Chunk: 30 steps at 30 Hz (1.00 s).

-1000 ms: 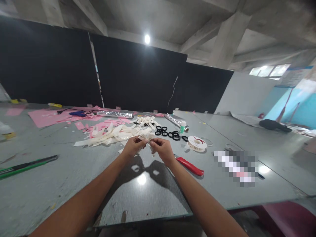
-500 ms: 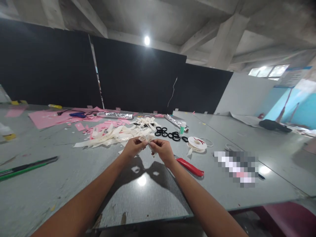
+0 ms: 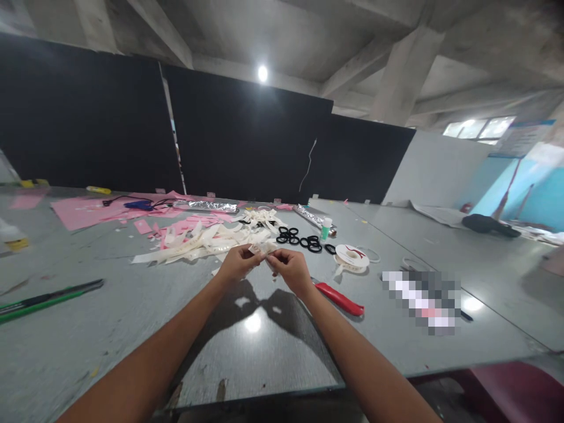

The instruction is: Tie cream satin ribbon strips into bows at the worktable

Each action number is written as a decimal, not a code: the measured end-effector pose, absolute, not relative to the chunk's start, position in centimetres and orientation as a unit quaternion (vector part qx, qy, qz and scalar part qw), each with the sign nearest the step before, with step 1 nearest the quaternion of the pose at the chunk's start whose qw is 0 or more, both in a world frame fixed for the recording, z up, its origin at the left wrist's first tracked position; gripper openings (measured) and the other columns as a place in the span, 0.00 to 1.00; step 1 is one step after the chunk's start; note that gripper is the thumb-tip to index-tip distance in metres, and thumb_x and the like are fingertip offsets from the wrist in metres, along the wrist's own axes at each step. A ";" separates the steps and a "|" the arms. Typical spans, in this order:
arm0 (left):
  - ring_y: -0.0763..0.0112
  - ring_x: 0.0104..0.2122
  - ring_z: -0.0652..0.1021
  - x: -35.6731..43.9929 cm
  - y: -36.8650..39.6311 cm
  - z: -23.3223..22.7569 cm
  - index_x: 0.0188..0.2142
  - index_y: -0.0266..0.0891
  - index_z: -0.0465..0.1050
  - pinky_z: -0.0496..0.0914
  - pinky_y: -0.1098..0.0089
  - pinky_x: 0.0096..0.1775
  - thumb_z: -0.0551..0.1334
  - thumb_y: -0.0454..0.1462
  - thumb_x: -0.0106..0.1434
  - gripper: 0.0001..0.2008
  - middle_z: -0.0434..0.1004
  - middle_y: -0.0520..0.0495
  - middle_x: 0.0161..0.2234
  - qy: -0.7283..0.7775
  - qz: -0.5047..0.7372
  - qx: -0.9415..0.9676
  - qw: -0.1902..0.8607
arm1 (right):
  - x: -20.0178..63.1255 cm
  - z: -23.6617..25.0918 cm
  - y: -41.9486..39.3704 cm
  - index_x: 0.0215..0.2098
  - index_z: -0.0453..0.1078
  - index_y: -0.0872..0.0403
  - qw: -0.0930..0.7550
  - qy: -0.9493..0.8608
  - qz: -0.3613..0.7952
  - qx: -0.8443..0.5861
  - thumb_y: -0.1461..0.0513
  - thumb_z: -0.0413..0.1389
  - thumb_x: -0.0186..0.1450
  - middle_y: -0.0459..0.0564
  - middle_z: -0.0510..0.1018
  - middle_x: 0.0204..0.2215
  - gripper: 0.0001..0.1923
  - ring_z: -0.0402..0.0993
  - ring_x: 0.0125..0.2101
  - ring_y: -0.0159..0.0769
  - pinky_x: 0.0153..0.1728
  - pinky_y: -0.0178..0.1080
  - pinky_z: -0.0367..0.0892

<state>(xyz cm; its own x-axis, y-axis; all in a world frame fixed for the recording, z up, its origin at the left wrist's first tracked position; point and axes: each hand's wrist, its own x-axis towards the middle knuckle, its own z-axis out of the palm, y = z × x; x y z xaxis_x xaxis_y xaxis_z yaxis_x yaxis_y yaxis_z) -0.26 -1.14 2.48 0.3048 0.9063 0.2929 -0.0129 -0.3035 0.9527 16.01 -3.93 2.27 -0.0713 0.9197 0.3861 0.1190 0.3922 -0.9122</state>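
My left hand (image 3: 237, 264) and my right hand (image 3: 289, 267) meet above the grey table (image 3: 132, 317), both pinching one short cream ribbon piece (image 3: 261, 249) between thumbs and fingers. Just beyond the hands lies a heap of cut cream ribbon strips (image 3: 207, 241). Several black rings (image 3: 299, 237) lie to the right of that heap. A ribbon spool (image 3: 351, 256) sits further right. A red-handled cutter (image 3: 339, 298) lies on the table close beside my right wrist.
Pink paper sheets (image 3: 83, 210) and scraps cover the far left, with a blue tool (image 3: 138, 204) on them. Foil rolls (image 3: 207, 205) lie at the back. A green and black rod (image 3: 48, 296) lies at the left. A small bottle (image 3: 325, 227) stands by the rings. A red stool (image 3: 506, 388) is at the lower right.
My hands have drawn slightly closer together on the ribbon piece, the right fingers shifting along it. Everything on the table stays where it was.
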 end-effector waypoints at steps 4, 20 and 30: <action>0.79 0.19 0.59 -0.2 -1.2 2.5 0.24 0.35 0.67 0.53 0.75 0.22 0.67 0.50 0.46 0.21 0.60 0.55 0.18 0.349 0.480 0.641 0.487 | 16.1 2.4 -4.0 0.24 0.72 0.56 0.544 -0.642 0.352 -0.411 0.53 0.59 0.56 0.41 0.67 0.15 0.14 0.61 0.16 0.25 0.16 0.30 0.60; 0.76 0.20 0.64 -0.1 -0.9 2.3 0.24 0.35 0.68 0.56 0.73 0.25 0.66 0.51 0.46 0.21 0.66 0.53 0.19 0.378 0.457 0.634 0.497 | 16.0 2.5 -4.3 0.25 0.71 0.56 0.542 -0.643 0.333 -0.426 0.56 0.57 0.56 0.41 0.67 0.15 0.10 0.61 0.16 0.26 0.16 0.30 0.59; 0.64 0.42 0.73 -0.4 -3.8 3.9 0.31 0.43 0.74 0.50 0.58 0.54 0.61 0.40 0.60 0.05 0.76 0.49 0.37 0.391 0.503 0.770 -0.007 | 15.9 2.1 -3.9 0.26 0.71 0.56 0.560 -0.626 0.299 -0.453 0.56 0.56 0.57 0.42 0.66 0.16 0.11 0.60 0.16 0.26 0.17 0.30 0.60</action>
